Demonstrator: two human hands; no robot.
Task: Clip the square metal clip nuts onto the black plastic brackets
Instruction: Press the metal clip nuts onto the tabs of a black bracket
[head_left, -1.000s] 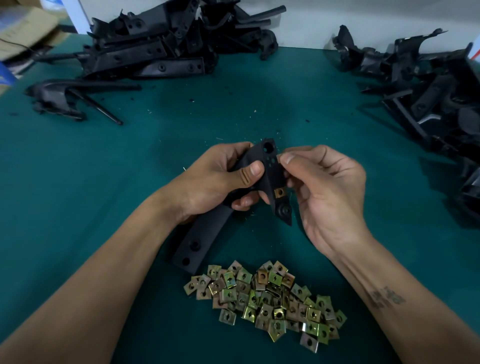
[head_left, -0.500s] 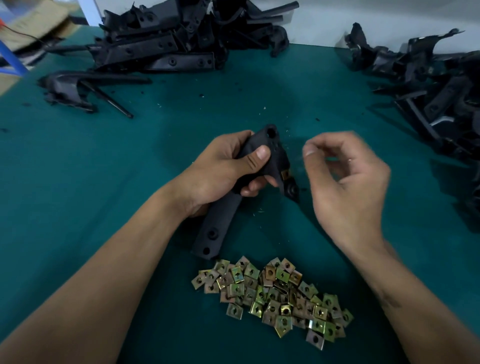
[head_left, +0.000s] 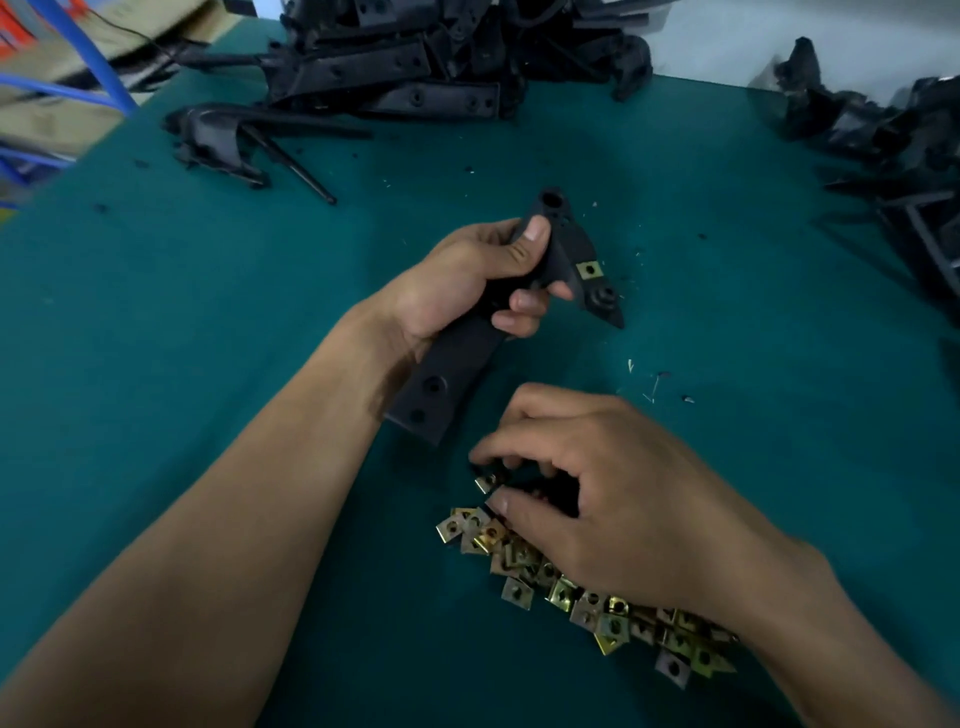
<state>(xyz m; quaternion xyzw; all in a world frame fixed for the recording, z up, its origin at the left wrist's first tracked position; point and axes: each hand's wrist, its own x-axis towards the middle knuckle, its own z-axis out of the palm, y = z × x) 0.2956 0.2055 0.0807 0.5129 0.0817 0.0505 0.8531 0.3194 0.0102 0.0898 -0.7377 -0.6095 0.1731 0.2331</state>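
My left hand (head_left: 467, 283) grips a long black plastic bracket (head_left: 563, 249) above the green table, thumb pressed on its upper part. One brass-coloured clip nut (head_left: 589, 270) sits clipped on the bracket's right edge. Lower down, my right hand (head_left: 602, 499) reaches into the pile of square metal clip nuts (head_left: 597, 603), its fingers curled. Thumb and forefinger close round one clip nut (head_left: 488, 482) at the pile's top left. The hand hides much of the pile.
A heap of black brackets (head_left: 415, 67) lies at the back of the green table (head_left: 182, 322), with one loose bracket (head_left: 218, 135) at its left. Another heap of black parts (head_left: 904, 156) fills the right edge. Small plastic shavings dot the middle.
My right hand left the bracket and dropped down to the clip nut pile. My left hand kept its grip on the bracket, which now shows a fitted clip nut.
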